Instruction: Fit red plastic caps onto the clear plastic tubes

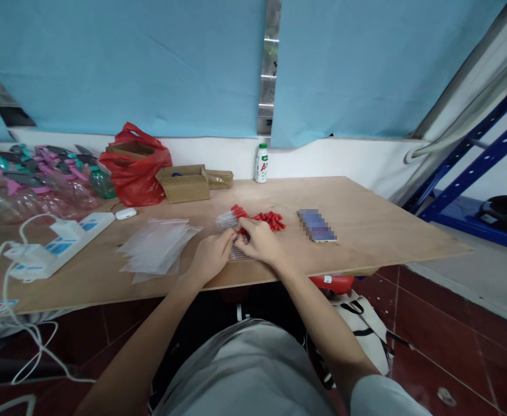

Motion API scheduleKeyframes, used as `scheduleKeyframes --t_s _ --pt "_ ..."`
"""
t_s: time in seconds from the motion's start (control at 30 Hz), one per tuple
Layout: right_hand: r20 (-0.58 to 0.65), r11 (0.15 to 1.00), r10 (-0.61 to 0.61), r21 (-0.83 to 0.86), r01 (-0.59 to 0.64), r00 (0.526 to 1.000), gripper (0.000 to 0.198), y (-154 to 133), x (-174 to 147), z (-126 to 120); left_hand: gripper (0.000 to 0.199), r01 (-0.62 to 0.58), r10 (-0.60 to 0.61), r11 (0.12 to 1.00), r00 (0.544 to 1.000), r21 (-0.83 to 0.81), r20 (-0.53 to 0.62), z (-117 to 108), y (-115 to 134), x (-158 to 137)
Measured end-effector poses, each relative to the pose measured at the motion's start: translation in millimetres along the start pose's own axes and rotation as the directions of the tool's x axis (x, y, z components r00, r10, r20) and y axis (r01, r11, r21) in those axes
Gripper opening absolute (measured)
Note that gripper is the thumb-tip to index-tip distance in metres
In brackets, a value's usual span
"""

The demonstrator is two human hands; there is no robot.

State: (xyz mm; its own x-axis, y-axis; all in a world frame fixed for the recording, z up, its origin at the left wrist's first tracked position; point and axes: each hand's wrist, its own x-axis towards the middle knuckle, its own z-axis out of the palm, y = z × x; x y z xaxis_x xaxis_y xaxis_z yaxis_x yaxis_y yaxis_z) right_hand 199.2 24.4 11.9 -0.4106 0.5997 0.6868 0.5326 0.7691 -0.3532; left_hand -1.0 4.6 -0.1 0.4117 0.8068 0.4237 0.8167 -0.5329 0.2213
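Note:
Both of my hands meet over the near middle of the wooden table. The fingertips of my left hand point(213, 253) are pressed together, touching those of my right hand point(260, 240), which is also closed. What they pinch is too small and too covered to make out. Just behind them lies a bunch of thin sticks point(231, 216) with red ends and pale, clear-looking shafts. A pile of the same red ends point(271, 219) shows beyond my right hand. More pale shafts point(237, 253) lie under my hands, partly hidden.
Clear plastic bags point(158, 245) are stacked at left, near a white power strip point(69, 245) with cables. Spray bottles point(45, 190), a red bag point(136, 173) and a cardboard box point(185, 185) stand behind. A white bottle point(261, 163) stands at back; a phone point(317, 225) lies right.

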Motion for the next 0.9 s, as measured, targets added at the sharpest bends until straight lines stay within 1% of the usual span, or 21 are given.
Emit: scheduleKeyframes --t_s 0.23,0.33,0.4,0.53,0.67,0.77,0.9 --pt "0.014 0.999 -0.03 -0.037 0.031 0.999 0.009 -3 0 -3 0.034 -0.006 0.006 1.0 1.0 0.003 0.006 -2 3 2" --pt "-0.002 0.999 -0.029 0.018 0.029 1.0 0.014 1 -1 -7 0.037 -0.038 0.038 0.999 0.999 -0.035 0.004 -2 5 2" --pt "0.014 0.997 -0.051 0.064 0.05 0.999 0.016 4 -1 -10 0.038 -0.046 0.046 0.998 0.999 -0.048 -0.001 -3 5 2" --pt "0.068 0.993 -0.076 0.101 0.069 0.995 0.021 7 0 -13 0.04 0.01 -0.011 0.999 1.0 -0.046 -0.026 -4 4 -1" --pt "0.08 0.993 -0.065 0.1 0.057 0.995 0.026 2 1 -13 0.029 0.049 -0.056 0.991 0.997 -0.127 -0.056 -6 3 -4" --pt "0.077 0.993 -0.069 0.103 0.061 0.995 0.025 -1 1 -13 0.029 0.059 -0.07 0.988 0.995 -0.142 -0.068 -6 2 -4" --pt "0.063 0.992 -0.057 0.115 0.049 0.996 0.016 -1 0 -13 0.036 0.046 -0.054 0.995 0.995 -0.092 -0.087 -5 1 -4"
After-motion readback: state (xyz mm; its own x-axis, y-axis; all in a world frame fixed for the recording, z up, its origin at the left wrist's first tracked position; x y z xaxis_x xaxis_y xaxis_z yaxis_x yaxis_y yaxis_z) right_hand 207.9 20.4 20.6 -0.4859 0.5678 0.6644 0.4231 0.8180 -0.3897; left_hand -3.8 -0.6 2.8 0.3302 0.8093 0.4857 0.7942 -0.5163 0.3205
